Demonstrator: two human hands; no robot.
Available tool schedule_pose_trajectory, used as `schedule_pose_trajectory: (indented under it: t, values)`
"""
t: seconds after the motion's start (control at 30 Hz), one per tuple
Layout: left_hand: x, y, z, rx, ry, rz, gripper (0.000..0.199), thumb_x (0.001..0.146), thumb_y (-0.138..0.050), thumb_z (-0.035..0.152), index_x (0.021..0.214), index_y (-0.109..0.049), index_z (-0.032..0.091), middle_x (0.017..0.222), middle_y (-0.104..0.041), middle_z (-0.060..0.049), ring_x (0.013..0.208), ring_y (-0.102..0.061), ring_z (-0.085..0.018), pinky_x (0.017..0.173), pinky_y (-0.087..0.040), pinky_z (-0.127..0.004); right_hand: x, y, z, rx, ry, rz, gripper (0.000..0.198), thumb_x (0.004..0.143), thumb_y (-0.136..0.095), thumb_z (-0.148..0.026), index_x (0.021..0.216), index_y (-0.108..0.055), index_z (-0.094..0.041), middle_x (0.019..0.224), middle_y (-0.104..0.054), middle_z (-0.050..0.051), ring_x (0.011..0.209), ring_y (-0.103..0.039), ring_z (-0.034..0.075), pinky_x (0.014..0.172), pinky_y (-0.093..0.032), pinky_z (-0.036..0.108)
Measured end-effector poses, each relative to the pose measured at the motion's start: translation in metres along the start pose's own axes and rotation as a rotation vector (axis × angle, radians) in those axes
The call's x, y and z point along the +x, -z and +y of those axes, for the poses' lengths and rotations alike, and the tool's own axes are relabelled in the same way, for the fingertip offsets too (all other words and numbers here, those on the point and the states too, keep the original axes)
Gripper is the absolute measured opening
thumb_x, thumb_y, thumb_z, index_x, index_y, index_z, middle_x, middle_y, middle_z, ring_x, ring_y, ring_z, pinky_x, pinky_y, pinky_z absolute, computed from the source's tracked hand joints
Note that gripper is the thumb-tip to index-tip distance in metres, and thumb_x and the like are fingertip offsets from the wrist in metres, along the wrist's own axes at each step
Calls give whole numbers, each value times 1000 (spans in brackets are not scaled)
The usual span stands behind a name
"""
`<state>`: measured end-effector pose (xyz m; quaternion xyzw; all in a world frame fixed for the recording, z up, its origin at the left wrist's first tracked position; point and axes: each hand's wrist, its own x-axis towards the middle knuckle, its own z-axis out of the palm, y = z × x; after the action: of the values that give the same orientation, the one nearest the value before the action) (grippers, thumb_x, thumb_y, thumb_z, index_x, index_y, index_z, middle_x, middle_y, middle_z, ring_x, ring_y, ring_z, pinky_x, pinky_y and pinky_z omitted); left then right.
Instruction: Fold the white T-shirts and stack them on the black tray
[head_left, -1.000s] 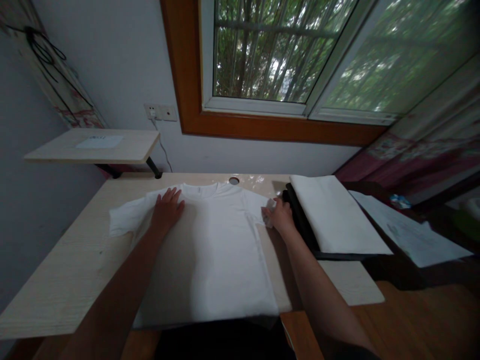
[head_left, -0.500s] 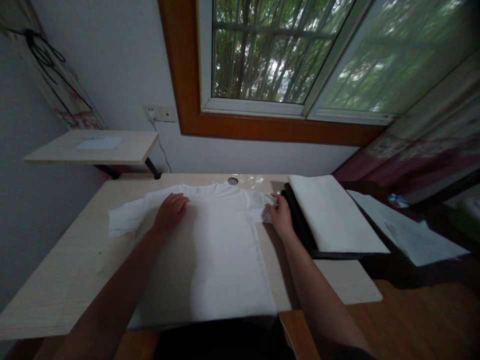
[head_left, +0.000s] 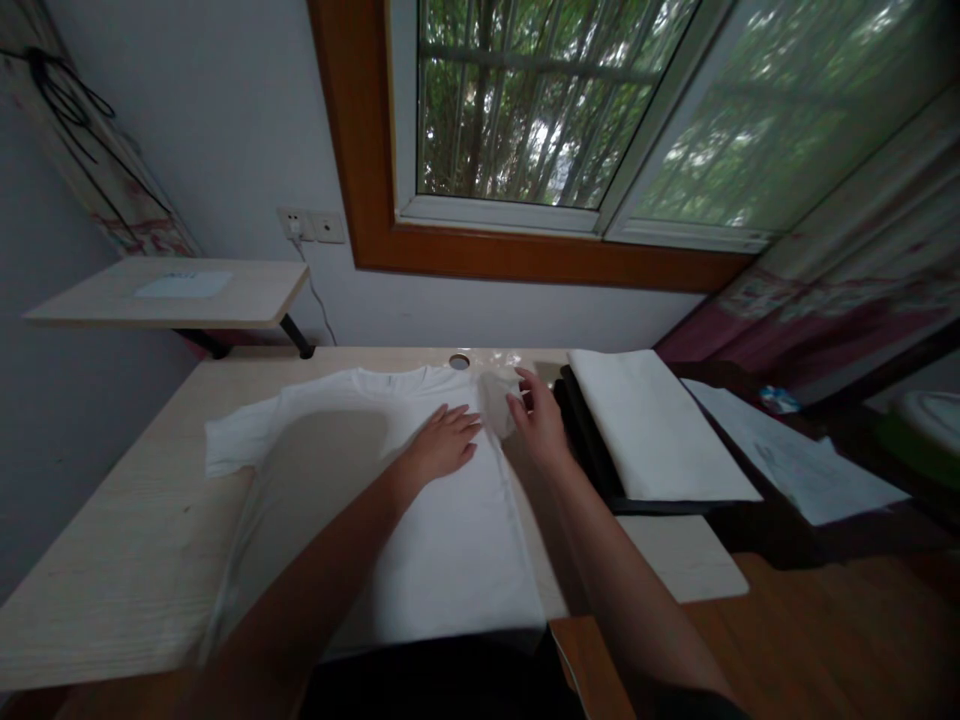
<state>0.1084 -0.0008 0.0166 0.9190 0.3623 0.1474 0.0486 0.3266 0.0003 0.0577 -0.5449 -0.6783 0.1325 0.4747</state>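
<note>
A white T-shirt [head_left: 442,540] lies spread on the pale wooden table [head_left: 127,520], its neckline toward the wall and its lower edge near my body. My left hand [head_left: 448,440] rests flat on the upper right of the shirt, fingers stretched out. Beside it, my right hand [head_left: 541,420] pinches the edge of the shirt's right sleeve [head_left: 497,402], which looks drawn inward over the shoulder. Out to the far left, the other sleeve [head_left: 236,438] lies flat.
Right of the shirt sits a white folded cloth or sheet [head_left: 660,430] on a black item [head_left: 592,440]. Paper sheets [head_left: 802,460] lie farther right. A small raised shelf [head_left: 255,290] stands at the back left, and a cable hole [head_left: 459,362] is near the wall.
My left hand has moved right across the shirt, from the left shoulder to near the right sleeve. My right hand has shifted slightly left, bringing the right sleeve inward.
</note>
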Motion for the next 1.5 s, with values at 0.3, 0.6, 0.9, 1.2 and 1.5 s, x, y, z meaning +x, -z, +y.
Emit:
schedule_pose_trajectory:
  t: [0.3, 0.6, 0.9, 1.2, 1.5]
  values:
    - [13, -8, -24, -10, 102, 69, 43, 90, -64, 26, 133, -66, 23, 147, -60, -13, 145, -44, -29, 125, -29, -52, -20, -6, -24, 189, -9, -251, 48, 103, -49, -41, 149, -45, -26, 118, -68, 9, 85, -69, 18, 79, -58, 33]
    - [-1, 0, -49, -232, 401, 364, 34, 93, -52, 14, 124, -67, 19, 110, -75, -8, 104, -67, -22, 102, -52, -39, -59, 3, 26, -46, 42, -243, 32, 93, -66, -37, 122, -64, -23, 112, -66, 9, 97, -65, 24, 87, -55, 40]
    - [10, -3, -24, -34, 298, 239, 58, 83, -76, 38, 137, -60, 23, 130, -61, -10, 118, -56, -30, 106, -47, -43, -72, -9, 24, -273, 124, -250, 27, 92, -63, -22, 119, -66, -23, 110, -67, 9, 103, -61, 28, 93, -52, 43]
    - [10, -3, -31, -129, 423, 283, 47, 83, -53, 3, 125, -64, 21, 118, -63, -9, 112, -62, -23, 103, -50, -36, -75, -9, 23, -321, 105, -241, 30, 94, -57, -20, 122, -66, -21, 98, -67, 8, 95, -61, 27, 89, -52, 41]
    - [-12, -7, -43, -298, 532, 491, 46, 81, -57, 5, 124, -63, 22, 116, -58, -7, 108, -64, -21, 99, -55, -36, -76, -10, 19, -342, 161, -264, 37, 91, -56, -14, 126, -64, -23, 106, -67, 9, 99, -62, 27, 92, -53, 41]
